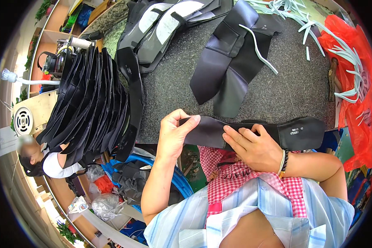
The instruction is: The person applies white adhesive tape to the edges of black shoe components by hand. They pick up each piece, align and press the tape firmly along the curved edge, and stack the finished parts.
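Long black strip point(252, 132): smooth, faintly glossy sheet material, flexible, rounded at its far right end, small pale marking near that end. Held flat and roughly level just above the near edge of the tabletop point(293, 95), which is covered in dark grey, finely speckled felt-like matting.

Beyond the grip, on the tabletop: two folded black pieces point(231, 58) of the same smooth material, overlapped in a rough V, with a pale curved plastic strip point(258, 49) lying across them. Further beyond and to the right of the grip: a loose heap of the same pale strips point(339, 45), partly resting on a crumpled red plastic bag point(359, 111). Left of the grip: a tall fanned stack of black pieces point(95, 103), standing on edge and packed tight. Further left, below the stack: another person point(49, 159) in a white top. Nothing between the grip and the strip.

Left hand point(173, 134): grip closed on the left end of the strip, thumb on top, fingers curled underneath. Right hand point(254, 149): grip loosely closed on the middle of the strip, fingers spread flat along the upper face, thumb hidden beneath; beaded bracelet point(283, 163) at the wrist.
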### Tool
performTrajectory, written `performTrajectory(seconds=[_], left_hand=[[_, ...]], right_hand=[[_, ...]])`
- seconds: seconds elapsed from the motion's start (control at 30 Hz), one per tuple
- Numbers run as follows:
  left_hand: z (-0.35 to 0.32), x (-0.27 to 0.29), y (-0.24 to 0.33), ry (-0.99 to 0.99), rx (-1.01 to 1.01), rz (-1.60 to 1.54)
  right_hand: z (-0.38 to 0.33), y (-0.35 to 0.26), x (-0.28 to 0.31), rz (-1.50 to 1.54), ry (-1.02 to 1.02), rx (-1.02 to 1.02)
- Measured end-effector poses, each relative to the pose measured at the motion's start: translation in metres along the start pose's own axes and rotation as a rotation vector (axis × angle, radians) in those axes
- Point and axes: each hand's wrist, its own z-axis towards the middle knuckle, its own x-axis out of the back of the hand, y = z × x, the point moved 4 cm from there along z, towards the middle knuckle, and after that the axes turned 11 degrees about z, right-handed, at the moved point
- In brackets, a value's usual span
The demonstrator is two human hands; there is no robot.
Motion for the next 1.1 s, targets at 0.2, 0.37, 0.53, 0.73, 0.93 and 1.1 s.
performTrajectory(seconds=[0.2, 0.37, 0.53, 0.73, 0.93, 1.1], left_hand=[[-0.005, -0.019, 0.023, 0.401, -0.65, 1.021], [-0.018, -0.036, 0.024, 0.383, -0.943, 1.286], [-0.05, -0.046, 0.014, 0.029, -0.803, 1.437], [-0.051, -0.108, 0.003, -0.2, -1.19, 1.363], [-0.056, -0.124, -0.001, -0.084, -1.222, 1.403], [-0.075, -0.087, 0.044, 0.29, -1.274, 1.374]], right_hand=[[0.003, 0.003, 0.005, 0.055, -0.018, -0.028], [0.042, -0.008, 0.005, -0.075, -0.233, -0.226], [-0.037, 0.032, 0.034, 0.41, 0.0, -0.126], [-0.039, 0.037, 0.045, 0.484, -0.084, -0.223], [-0.045, 0.029, 0.046, 0.31, -0.066, -0.1], [-0.033, 0.111, 0.134, 0.749, 0.43, -0.484]])
